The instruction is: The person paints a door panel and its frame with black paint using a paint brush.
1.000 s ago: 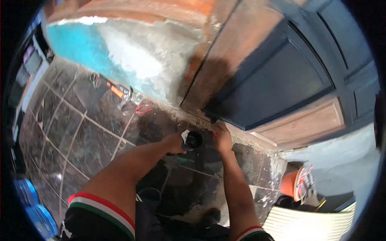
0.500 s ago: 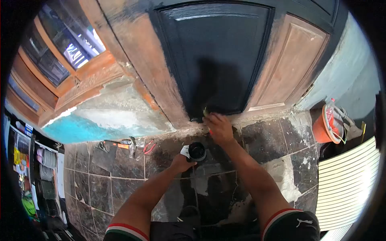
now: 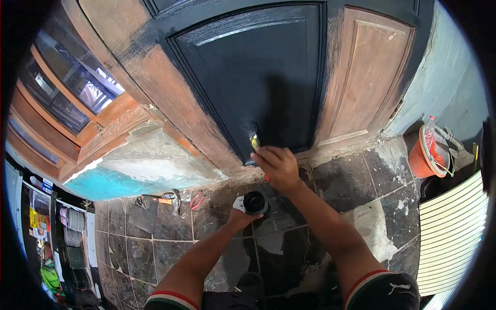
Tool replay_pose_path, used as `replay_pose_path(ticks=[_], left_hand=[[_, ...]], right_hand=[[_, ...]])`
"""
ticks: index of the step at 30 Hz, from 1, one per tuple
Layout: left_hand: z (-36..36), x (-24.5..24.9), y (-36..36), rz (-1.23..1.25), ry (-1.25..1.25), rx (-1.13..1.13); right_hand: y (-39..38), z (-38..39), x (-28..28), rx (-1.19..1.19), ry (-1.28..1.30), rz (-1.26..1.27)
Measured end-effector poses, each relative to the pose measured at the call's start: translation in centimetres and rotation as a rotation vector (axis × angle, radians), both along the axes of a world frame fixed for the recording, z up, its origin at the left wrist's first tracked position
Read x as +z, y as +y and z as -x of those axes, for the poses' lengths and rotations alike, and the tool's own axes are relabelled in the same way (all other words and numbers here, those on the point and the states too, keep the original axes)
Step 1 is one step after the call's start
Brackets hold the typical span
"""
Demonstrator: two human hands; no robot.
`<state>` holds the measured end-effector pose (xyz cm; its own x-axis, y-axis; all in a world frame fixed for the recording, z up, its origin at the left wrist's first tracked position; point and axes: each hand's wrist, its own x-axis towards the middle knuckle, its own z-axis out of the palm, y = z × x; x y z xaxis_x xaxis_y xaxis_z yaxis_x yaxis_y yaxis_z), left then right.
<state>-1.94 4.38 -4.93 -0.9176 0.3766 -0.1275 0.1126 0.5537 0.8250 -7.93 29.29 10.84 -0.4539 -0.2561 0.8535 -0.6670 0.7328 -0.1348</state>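
My right hand [image 3: 279,168] is closed around a paintbrush [image 3: 253,138], whose dark bristles touch the lower left of a black-painted door panel [image 3: 237,77]. A bit of red shows beneath my palm. Lower down, my left hand [image 3: 242,218] grips a small can of black paint [image 3: 255,201] from its left side, over the floor. A white patch shows on the can's left. Bare reddish-brown wood [image 3: 175,88] borders the painted panel on its left, and an unpainted panel [image 3: 361,77] lies to the right.
A hammer [image 3: 176,202] and red-handled pliers [image 3: 196,200] lie on the tiled floor [image 3: 139,258] at left. An orange bucket [image 3: 426,157] stands by the right wall, near a ribbed cream panel [image 3: 449,232]. Shelves with goods [image 3: 72,243] line the left edge.
My right hand and the brush have shifted up and left along the panel, and the bristles now show. My left hand still holds the can. The camera view has turned slightly.
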Motion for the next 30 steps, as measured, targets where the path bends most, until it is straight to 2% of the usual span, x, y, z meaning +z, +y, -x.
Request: replay_pose_path(ticks=[3,5,9,12,15,18,19,21,24,25,28,30], left_hand=[[-0.6,1.1,0.5,0.0,-0.008,0.013],[-0.6,0.7,0.4,-0.033,-0.022,0.046],[-0.9,-0.5,0.5,-0.053,-0.061,0.107],[-1.2,1.2,0.6,-0.025,-0.051,0.089],[-1.4,2.3,0.7,0.003,-0.044,0.085],[-0.7,1.5,-0.2,-0.013,-0.003,0.034],[-0.8,0.9,-0.6,-0.023,-0.014,0.037],[-1.0,1.2,-0.7,-0.033,0.005,0.044],[-1.4,2.6,-0.7,-0.074,0.032,0.045],[-1.4,2.7,-0.7,-0.116,0.009,0.042],[-1.1,1.6,-1.2,-0.113,0.001,0.03],[-1.1,1.8,-1.4,-0.08,0.008,0.04]], right_hand=[[-0.1,0.9,-8.8,-0.028,-0.334,-0.207],[0.1,1.0,-12.1,-0.007,-0.394,-0.252],[0.0,1.6,-9.1,0.005,-0.602,-0.354],[0.0,1.8,-1.5,0.051,-0.172,-0.114],[0.1,0.4,2.9,0.021,0.066,0.081],[0.9,0.2,0.6,-0.065,0.066,0.102],[1.1,0.1,-1.2,-0.096,-0.025,0.059],[1.7,0.5,-6.9,-0.09,-0.174,-0.086],[1.9,1.1,-7.4,-0.069,-0.426,-0.333],[2.0,1.5,-6.4,-0.057,-0.516,-0.425],[2.2,2.5,-0.4,-0.071,-0.451,-0.382],[2.6,2.1,5.6,-0.047,-0.247,-0.223]])
